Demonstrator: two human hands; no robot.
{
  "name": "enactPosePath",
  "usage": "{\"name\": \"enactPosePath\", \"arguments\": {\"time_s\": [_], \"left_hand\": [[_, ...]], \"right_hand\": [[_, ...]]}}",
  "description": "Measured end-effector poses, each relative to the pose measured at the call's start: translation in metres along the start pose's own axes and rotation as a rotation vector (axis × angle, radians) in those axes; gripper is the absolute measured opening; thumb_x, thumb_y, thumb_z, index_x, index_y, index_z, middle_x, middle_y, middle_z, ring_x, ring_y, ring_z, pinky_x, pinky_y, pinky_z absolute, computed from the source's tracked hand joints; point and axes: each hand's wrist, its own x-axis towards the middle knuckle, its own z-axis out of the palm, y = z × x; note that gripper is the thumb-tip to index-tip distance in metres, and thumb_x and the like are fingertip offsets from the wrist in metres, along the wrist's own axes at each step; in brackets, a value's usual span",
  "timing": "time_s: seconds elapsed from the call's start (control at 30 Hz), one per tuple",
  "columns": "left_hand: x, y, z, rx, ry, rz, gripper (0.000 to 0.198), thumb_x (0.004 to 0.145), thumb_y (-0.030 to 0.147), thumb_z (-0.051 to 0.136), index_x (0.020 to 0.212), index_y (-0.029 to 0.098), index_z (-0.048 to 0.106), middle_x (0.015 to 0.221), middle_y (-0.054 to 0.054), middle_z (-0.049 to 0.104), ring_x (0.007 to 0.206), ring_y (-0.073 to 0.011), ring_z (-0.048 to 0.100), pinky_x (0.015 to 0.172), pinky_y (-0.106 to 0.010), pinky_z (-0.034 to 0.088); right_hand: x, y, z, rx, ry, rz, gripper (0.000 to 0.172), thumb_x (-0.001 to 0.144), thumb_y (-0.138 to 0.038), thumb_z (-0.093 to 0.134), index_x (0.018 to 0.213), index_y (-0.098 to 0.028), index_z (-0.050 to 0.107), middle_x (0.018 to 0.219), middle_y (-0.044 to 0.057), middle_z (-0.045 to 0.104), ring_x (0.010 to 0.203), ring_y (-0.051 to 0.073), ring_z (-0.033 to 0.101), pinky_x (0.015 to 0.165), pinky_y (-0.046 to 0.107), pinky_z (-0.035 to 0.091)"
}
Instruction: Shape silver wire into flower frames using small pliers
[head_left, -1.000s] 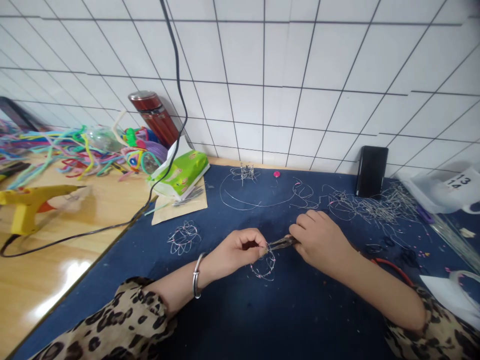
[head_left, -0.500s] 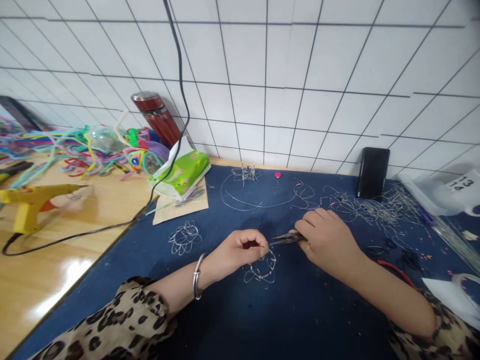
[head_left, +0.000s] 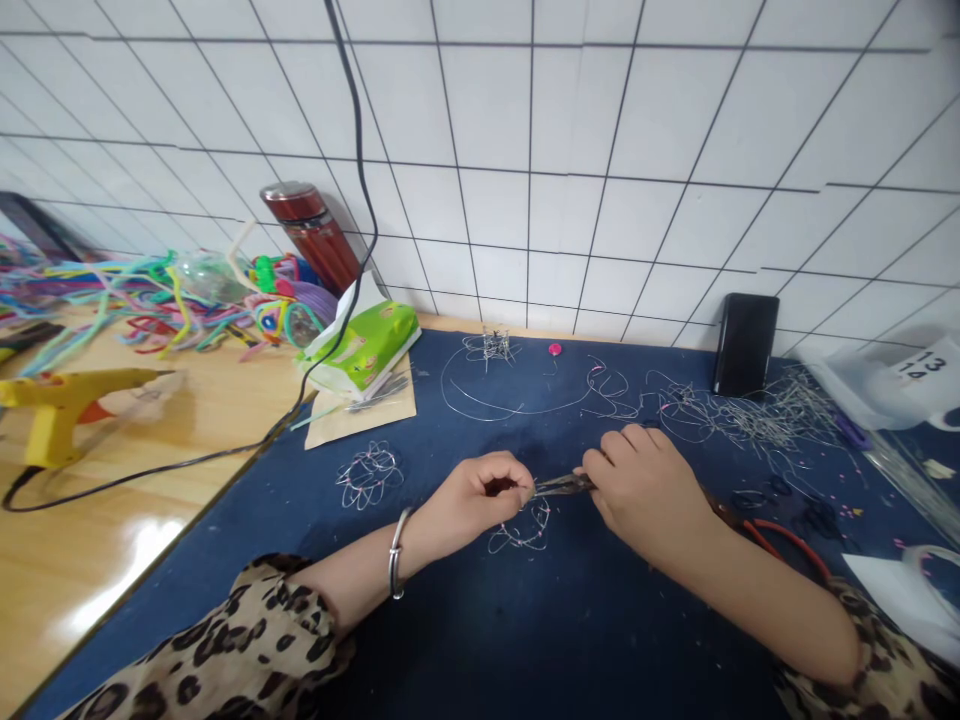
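Note:
My left hand (head_left: 476, 498) is closed in a pinch on a small wire flower with pink beads (head_left: 519, 530), held just above the blue mat (head_left: 525, 640). My right hand (head_left: 645, 490) is wrapped round thin pliers (head_left: 559, 486) whose tips meet the wire at my left fingertips. A silver bangle sits on my left wrist. A finished wire flower (head_left: 369, 473) lies on the mat to the left.
Loose wire loops (head_left: 517, 385) and a heap of wire pieces (head_left: 757, 415) lie at the back of the mat. A black phone (head_left: 744, 345) leans on the tiled wall. A yellow glue gun (head_left: 56, 405), tissue pack (head_left: 367, 345), red flask (head_left: 311, 235) and pipe cleaners (head_left: 150, 300) are at left.
The wire flower has tilted flatter and my left hand has turned slightly. My right hand with the pliers drew back, then closed in again on the wire.

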Motion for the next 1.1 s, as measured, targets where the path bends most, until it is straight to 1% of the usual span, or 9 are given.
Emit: {"name": "enactPosePath", "arguments": {"time_s": [0.2, 0.33, 0.5, 0.8, 0.9, 1.1], "left_hand": [[0.001, -0.001, -0.001, 0.010, -0.042, -0.009, 0.010, 0.077, 0.010, 0.049, 0.074, 0.013, 0.058, 0.072, 0.001, 0.048, 0.059, -0.0070, 0.039, 0.054, -0.020, 0.032], [0.001, 0.000, -0.002, -0.014, -0.096, -0.051, 0.007, 0.078, 0.014, 0.051, 0.075, 0.012, 0.058, 0.071, 0.002, 0.047, 0.057, -0.0068, 0.037, 0.053, -0.020, 0.032], [0.002, -0.001, -0.004, -0.030, -0.139, -0.056, 0.009, 0.080, 0.018, 0.053, 0.076, 0.012, 0.057, 0.071, 0.002, 0.046, 0.057, -0.0067, 0.036, 0.052, -0.020, 0.030], [0.002, -0.001, -0.006, -0.005, -0.173, -0.031, 0.011, 0.082, 0.021, 0.052, 0.077, 0.012, 0.056, 0.072, 0.001, 0.046, 0.058, -0.0069, 0.036, 0.053, -0.021, 0.031], [0.003, 0.000, -0.007, 0.006, -0.203, -0.017, 0.010, 0.082, 0.019, 0.051, 0.076, 0.012, 0.055, 0.073, 0.001, 0.046, 0.059, -0.0072, 0.038, 0.054, -0.021, 0.033], [0.004, 0.002, -0.008, 0.026, -0.221, 0.011, 0.008, 0.081, 0.017, 0.051, 0.075, 0.012, 0.055, 0.074, 0.001, 0.046, 0.059, -0.0070, 0.040, 0.054, -0.020, 0.034]], "right_hand": [[0.000, -0.001, 0.003, -0.025, 0.035, -0.017, 0.012, 0.080, -0.014, 0.044, 0.075, -0.019, 0.054, 0.073, 0.005, 0.049, 0.076, 0.020, 0.038, 0.068, 0.035, 0.023], [0.001, 0.001, 0.007, -0.013, 0.080, -0.066, 0.014, 0.082, -0.015, 0.044, 0.073, -0.018, 0.054, 0.072, 0.005, 0.048, 0.074, 0.019, 0.037, 0.068, 0.035, 0.023], [0.004, 0.003, 0.010, 0.009, 0.113, -0.100, 0.018, 0.085, -0.020, 0.042, 0.072, -0.018, 0.054, 0.071, 0.005, 0.047, 0.074, 0.019, 0.036, 0.067, 0.034, 0.023], [0.004, 0.002, 0.017, 0.050, 0.105, -0.085, 0.023, 0.087, -0.025, 0.040, 0.068, -0.019, 0.052, 0.069, 0.004, 0.047, 0.073, 0.018, 0.035, 0.067, 0.034, 0.022], [0.005, 0.002, 0.018, 0.066, 0.105, -0.085, 0.022, 0.086, -0.026, 0.041, 0.068, -0.019, 0.052, 0.070, 0.005, 0.047, 0.074, 0.018, 0.035, 0.067, 0.034, 0.022], [0.004, 0.002, 0.022, 0.090, 0.120, -0.086, 0.023, 0.086, -0.028, 0.041, 0.067, -0.019, 0.051, 0.070, 0.005, 0.047, 0.073, 0.018, 0.034, 0.066, 0.034, 0.021]]}}
